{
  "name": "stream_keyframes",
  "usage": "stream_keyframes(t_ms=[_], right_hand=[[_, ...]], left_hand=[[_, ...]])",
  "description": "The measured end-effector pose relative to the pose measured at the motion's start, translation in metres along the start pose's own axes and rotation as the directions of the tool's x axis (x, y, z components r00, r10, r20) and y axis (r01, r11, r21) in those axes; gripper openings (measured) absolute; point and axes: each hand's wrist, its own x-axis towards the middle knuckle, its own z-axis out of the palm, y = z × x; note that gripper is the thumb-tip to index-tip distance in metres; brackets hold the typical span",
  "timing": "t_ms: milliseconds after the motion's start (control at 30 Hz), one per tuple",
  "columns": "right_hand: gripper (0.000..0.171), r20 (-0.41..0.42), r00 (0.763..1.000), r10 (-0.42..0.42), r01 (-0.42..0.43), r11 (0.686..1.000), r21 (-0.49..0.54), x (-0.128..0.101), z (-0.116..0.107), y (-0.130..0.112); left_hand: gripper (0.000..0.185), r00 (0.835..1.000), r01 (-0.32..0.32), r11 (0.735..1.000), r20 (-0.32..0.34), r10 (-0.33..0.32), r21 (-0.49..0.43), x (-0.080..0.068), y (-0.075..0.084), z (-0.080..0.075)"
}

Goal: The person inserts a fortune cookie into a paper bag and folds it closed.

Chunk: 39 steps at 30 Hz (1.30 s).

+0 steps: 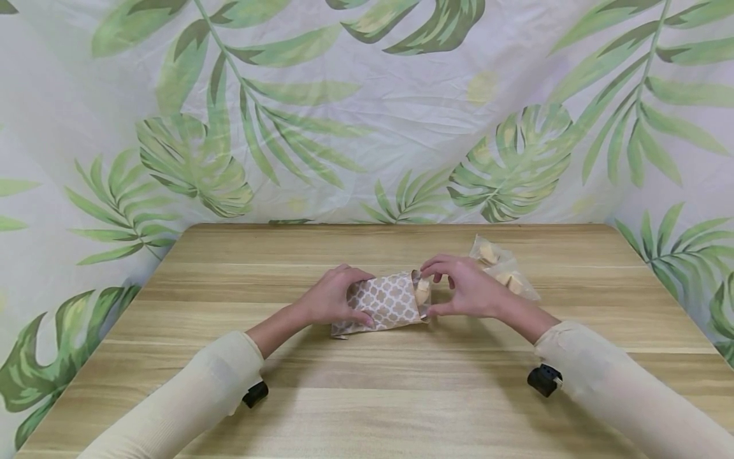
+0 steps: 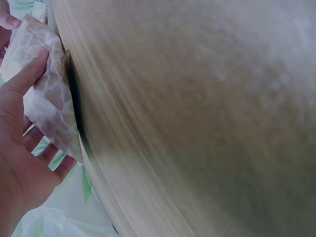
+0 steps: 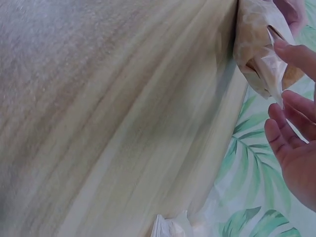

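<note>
1. Your left hand (image 1: 332,298) grips the closed end of the patterned paper bag (image 1: 385,303), which lies mid-worktop (image 1: 367,395); keep it pinned flat.
2. Your right hand (image 1: 467,287) pinches a wrapped piece (image 1: 423,292) at the bag's mouth; push it straight in.
3. More wrapped pieces in clear plastic (image 1: 504,268) lie just right.

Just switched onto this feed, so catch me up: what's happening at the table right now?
A person holds a patterned paper bag lying on the wooden table. The left hand grips its closed end; the right hand is at the open end, where a clear-wrapped pale piece sticks out. A clear plastic bag with similar pieces lies behind the right hand.
</note>
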Motion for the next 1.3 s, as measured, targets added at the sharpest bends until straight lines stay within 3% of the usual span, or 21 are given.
stream_keyframes(t_ms=[400, 633, 833, 1300], right_hand=[[0.064, 0.030, 0.999, -0.031, 0.029, 0.998, 0.051, 0.0024, 0.0059, -0.0001], [0.074, -0.013, 1.000, 0.025, -0.025, 1.000, 0.011, -0.0010, 0.0037, -0.0006], [0.071, -0.021, 0.998, 0.063, -0.063, 0.998, -0.019, -0.0016, 0.0034, -0.0020], [0.060, 0.003, 1.000, 0.009, -0.009, 0.999, 0.031, 0.0033, 0.0065, 0.0015]], left_hand=[[0.085, 1.000, -0.003, 1.000, 0.000, 0.003, -0.009, 0.0007, 0.0013, 0.0000], [0.086, 1.000, 0.008, 1.000, 0.009, -0.008, -0.017, 0.0012, 0.0028, -0.0012], [0.086, 1.000, 0.010, 1.000, 0.012, -0.009, -0.018, 0.0010, 0.0035, -0.0017], [0.085, 1.000, 0.006, 1.000, 0.012, -0.006, -0.014, 0.0009, 0.0025, -0.0012]])
